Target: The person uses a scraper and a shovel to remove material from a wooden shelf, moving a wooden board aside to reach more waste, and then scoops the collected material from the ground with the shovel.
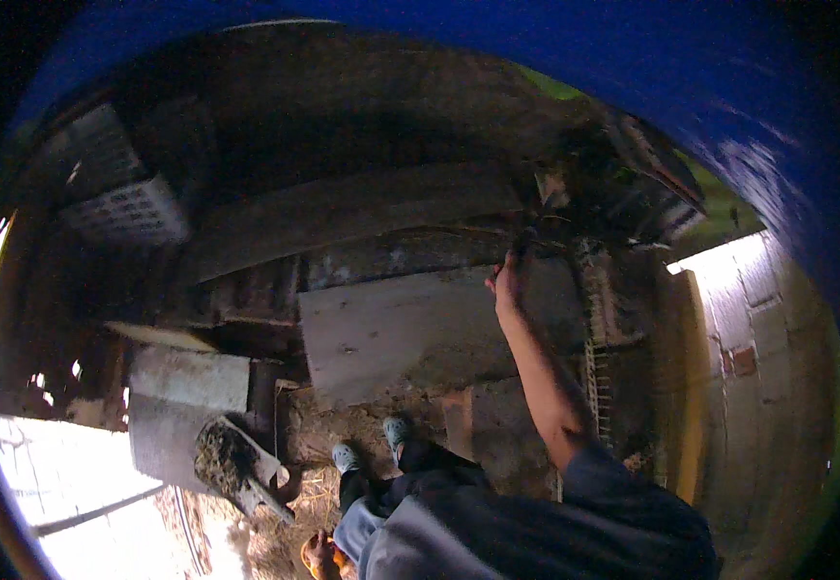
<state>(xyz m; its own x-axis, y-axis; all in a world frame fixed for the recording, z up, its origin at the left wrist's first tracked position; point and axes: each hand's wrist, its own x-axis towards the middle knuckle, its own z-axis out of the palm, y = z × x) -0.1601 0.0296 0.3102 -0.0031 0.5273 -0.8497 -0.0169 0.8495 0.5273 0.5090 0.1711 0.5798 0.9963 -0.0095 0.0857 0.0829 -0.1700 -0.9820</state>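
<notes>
My right arm stretches forward over a pale flat board (384,333). Its hand (507,283) has curled fingers and seems to grip a dark, slender thing (529,228), blurred against the shadow. Low in the picture, my left hand (323,560) is beside my leg. Its fingers are around an orange object (310,552) with a curved edge, mostly hidden by the hand and the picture's rim. My feet, in light-coloured clogs (345,457), stand on dirt ground (326,420) just before the board.
A container (264,460) heaped with dark clumpy matter stands at left by grey sheets (188,384). Behind is a white perforated crate (130,210). A ladder-like strip (597,384) runs at right, near a block wall (753,326). A long dark ledge (362,206) crosses ahead.
</notes>
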